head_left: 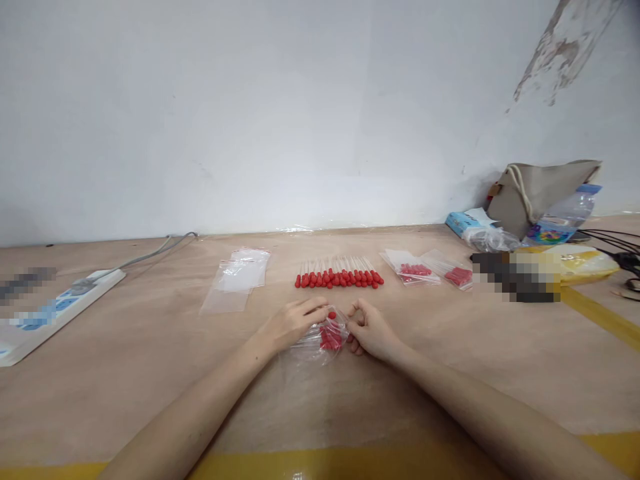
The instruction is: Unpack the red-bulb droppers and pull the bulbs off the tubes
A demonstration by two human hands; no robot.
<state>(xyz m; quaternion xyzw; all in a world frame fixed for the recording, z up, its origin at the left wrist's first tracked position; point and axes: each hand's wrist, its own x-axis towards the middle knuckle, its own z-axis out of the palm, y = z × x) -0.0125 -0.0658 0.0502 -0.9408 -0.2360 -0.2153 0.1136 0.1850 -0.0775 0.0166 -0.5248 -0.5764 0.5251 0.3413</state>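
Near the lower centre of the frame, our left hand and right hand pinch opposite sides of a clear zip bag, probably to steady its thin film and keep the mouth accessible. Red-tipped sticks are bunched inside, one tip near the opening. Beyond, at centre, loose red-tipped sticks lie side by side, heads towards us, likely for easy picking. Left of them are flat clear bags, seemingly unfilled; right of them, filled zip bags hold red-tipped bundles.

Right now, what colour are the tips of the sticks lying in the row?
Red tips, clearest in the head view.
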